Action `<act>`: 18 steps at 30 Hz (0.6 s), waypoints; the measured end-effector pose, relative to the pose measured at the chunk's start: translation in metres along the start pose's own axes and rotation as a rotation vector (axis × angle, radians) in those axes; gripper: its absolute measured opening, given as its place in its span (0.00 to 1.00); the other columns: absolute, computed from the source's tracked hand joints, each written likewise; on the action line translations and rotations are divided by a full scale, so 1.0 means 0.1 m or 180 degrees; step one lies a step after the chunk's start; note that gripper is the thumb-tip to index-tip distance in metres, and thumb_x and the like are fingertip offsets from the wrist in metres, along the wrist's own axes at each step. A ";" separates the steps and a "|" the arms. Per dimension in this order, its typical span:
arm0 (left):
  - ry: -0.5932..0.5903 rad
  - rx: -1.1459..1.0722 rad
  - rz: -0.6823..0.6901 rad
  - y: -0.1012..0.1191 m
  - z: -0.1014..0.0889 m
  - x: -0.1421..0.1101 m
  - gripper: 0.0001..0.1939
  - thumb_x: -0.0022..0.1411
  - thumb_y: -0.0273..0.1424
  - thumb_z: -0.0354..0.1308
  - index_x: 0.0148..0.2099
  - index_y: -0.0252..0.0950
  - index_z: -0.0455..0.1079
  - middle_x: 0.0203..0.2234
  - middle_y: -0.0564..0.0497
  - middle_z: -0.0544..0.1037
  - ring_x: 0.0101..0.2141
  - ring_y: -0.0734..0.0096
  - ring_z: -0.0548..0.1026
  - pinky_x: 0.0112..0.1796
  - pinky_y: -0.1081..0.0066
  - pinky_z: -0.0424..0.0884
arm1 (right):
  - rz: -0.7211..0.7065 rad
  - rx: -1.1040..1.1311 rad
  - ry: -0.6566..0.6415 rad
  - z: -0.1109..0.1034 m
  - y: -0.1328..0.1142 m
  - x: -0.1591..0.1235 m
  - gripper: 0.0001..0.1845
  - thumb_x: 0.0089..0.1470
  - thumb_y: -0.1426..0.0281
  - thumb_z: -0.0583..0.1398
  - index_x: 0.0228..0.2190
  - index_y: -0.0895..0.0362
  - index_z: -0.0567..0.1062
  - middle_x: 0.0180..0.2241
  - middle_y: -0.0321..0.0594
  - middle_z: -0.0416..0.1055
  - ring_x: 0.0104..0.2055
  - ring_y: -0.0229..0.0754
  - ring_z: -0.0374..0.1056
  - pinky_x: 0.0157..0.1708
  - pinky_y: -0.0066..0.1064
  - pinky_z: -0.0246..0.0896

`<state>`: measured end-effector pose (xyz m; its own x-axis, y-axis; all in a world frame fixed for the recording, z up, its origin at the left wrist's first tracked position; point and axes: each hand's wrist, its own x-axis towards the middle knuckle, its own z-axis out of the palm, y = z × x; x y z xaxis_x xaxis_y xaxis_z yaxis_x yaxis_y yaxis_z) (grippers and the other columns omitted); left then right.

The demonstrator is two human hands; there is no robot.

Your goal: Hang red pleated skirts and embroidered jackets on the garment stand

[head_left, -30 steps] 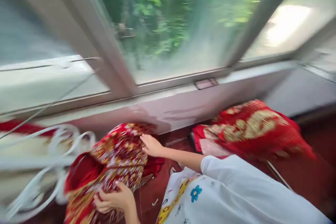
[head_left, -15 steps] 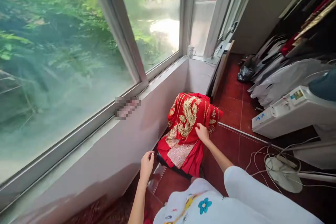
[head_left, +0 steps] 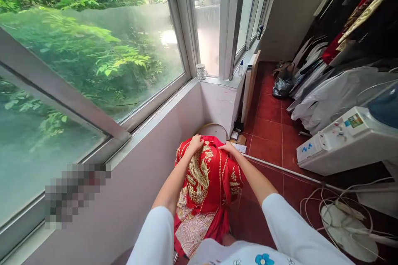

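The gold-thread embroidery is the likeliest trouble spot: a sideways tug on the red embroidered robe [head_left: 202, 190] could snag its stitching on the painted wall [head_left: 139, 203], which runs close along its left side. The robe's top is bunched against a round cream disc [head_left: 214, 131], possibly a stool top, though the view does not settle that. If that support shifted, the cloth could slump onto the red tile floor [head_left: 267, 130], near the scraps of card [head_left: 239, 143] in the wall's corner. A white rod [head_left: 280, 169] runs across the tiles from near the robe's right edge, and a careless elbow or trailing fold could catch it and drag it against the tangled white cord [head_left: 314, 203] further right. The left hand [head_left: 196, 143] sits on the robe's top edge with its fingers curled into the red cloth, but whether they are pinching it or merely resting there cannot be told. The right hand [head_left: 228, 147] lies open, its fingers extended across the fabric just beside the left hand, with no visible fold gathered in them. The robe lies between both white sleeves, its patterned lower part reaching toward the person's body.
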<state>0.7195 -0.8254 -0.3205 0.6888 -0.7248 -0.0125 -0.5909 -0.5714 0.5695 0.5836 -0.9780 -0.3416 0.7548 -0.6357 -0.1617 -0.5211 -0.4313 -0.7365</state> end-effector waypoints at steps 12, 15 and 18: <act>-0.0337 0.0360 0.1354 0.51 -0.44 0.23 0.34 0.48 0.28 0.58 0.59 0.36 0.60 0.63 0.43 0.51 0.62 0.54 0.45 0.60 0.55 0.44 | -0.2059 0.0937 -0.0357 -0.77 -0.68 -0.96 0.10 0.55 0.68 0.54 0.33 0.58 0.74 0.33 0.40 0.72 0.36 0.39 0.66 0.41 0.29 0.60; -0.0611 0.0490 0.1643 0.52 -0.62 -0.21 0.10 0.52 0.26 0.53 0.37 0.38 0.72 0.53 0.47 0.68 0.59 0.59 0.56 0.60 0.53 0.43 | -0.2652 0.0554 -0.0790 -0.79 -0.76 -1.64 0.12 0.57 0.69 0.52 0.27 0.57 0.73 0.25 0.39 0.71 0.28 0.37 0.64 0.33 0.28 0.58; -0.0808 0.0206 0.1620 0.41 -0.70 -0.94 0.09 0.54 0.25 0.49 0.31 0.39 0.71 0.45 0.48 0.75 0.55 0.63 0.63 0.60 0.54 0.44 | -0.2621 0.0345 -0.1429 -0.76 -0.71 -2.18 0.11 0.56 0.70 0.52 0.27 0.56 0.74 0.23 0.37 0.71 0.26 0.37 0.64 0.29 0.27 0.56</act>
<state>0.6603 -0.7541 -0.2379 0.1928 -0.9800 0.0485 -0.8518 -0.1427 0.5040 0.4257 -0.8575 -0.2042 0.9636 0.1581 0.2156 0.2673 -0.5587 -0.7851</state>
